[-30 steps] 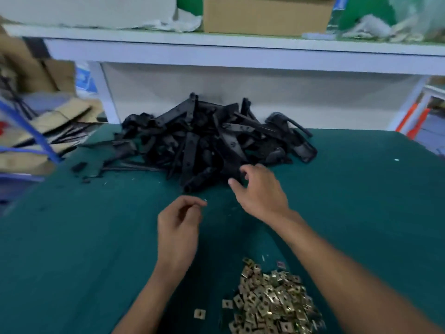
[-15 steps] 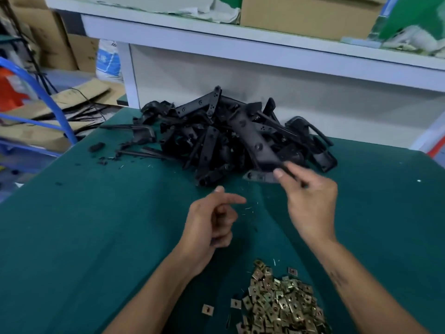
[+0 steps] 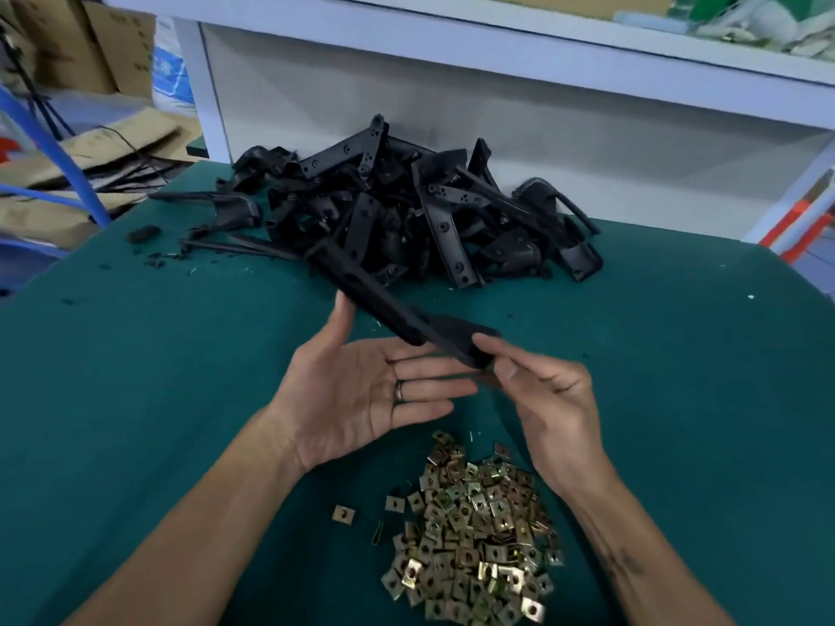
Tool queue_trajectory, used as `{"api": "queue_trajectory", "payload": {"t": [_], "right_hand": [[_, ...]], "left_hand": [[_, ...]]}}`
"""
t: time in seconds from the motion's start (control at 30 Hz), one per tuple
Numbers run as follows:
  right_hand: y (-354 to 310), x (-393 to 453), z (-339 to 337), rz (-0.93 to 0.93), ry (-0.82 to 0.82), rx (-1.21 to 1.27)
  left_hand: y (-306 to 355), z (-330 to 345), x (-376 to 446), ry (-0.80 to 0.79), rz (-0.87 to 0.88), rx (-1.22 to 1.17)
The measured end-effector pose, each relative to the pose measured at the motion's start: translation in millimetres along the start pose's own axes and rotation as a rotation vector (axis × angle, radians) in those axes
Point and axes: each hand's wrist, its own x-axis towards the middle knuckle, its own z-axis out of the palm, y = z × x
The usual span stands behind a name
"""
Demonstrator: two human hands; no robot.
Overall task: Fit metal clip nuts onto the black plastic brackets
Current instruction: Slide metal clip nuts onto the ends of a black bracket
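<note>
Right hand (image 3: 549,399) pinching blurred black bracket (image 3: 393,305), left hand (image 3: 357,395) spread, seemingly underneath.

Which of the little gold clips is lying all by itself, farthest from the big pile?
The clip nut lying alone on the green mat, left of the clip nut pile. Bare mat surrounds it; the others touch or overlap.

green table (image 3: 135,399) | far: black brackets pile (image 3: 406,210) | near: clip nuts heap (image 3: 474,535)
</note>
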Motion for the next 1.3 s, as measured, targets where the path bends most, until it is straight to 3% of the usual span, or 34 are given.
{"api": "queue_trajectory", "payload": {"t": [0.2, 0.37, 0.53, 0.7, 1.13, 1.3], "right_hand": [[-6, 0, -2, -0.033, -0.112, -0.029], [1, -4, 1, 0.004, -0.273, -0.149], [6, -3, -6, 0.004, -0.073, -0.417], [12, -4, 2, 0.085, -0.325, -0.824], [7, -7, 6, 0.147, -0.434, -0.869], [9, -6, 16, 0.169, -0.388, -0.902]], "left_hand": [[5, -7, -1, -0.208, -0.125, -0.216], [-2, -5, 1, -0.019, -0.092, 0.144], [-2, -10, 1, 0.196, 0.053, -0.033], [3, -13, 2, 0.381, 0.073, -0.119], [-3, -8, 8, 0.385, 0.031, -0.026], [-4, -5, 8, 0.386, 0.054, -0.080]]}}
